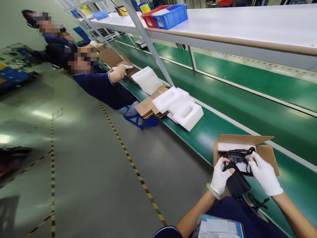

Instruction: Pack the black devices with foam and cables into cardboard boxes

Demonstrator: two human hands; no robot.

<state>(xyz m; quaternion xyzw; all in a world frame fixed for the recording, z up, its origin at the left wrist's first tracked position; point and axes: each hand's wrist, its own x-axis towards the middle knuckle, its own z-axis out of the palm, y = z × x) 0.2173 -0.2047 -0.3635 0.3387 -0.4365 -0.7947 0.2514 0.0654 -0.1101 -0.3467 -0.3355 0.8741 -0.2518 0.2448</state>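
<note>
An open cardboard box [268, 152] with white foam inside sits on the near edge of the green belt [247, 112]. My left hand [220, 177], in a white glove, grips a black power adapter [238, 182] at the box's front edge. My right hand [264, 173], also gloved, holds the bundled black cable [237, 154] lying over the foam. More black cord [257, 201] hangs below the adapter toward my lap.
White foam inserts [184, 110] and flat cardboard sheets [146, 106] lie further up the belt. A seated co-worker's gloved hand [122, 67] rests on another box. Blue and red bins [170, 16] stand on the white shelf above. A slanted metal post [151, 46] rises from the belt's edge.
</note>
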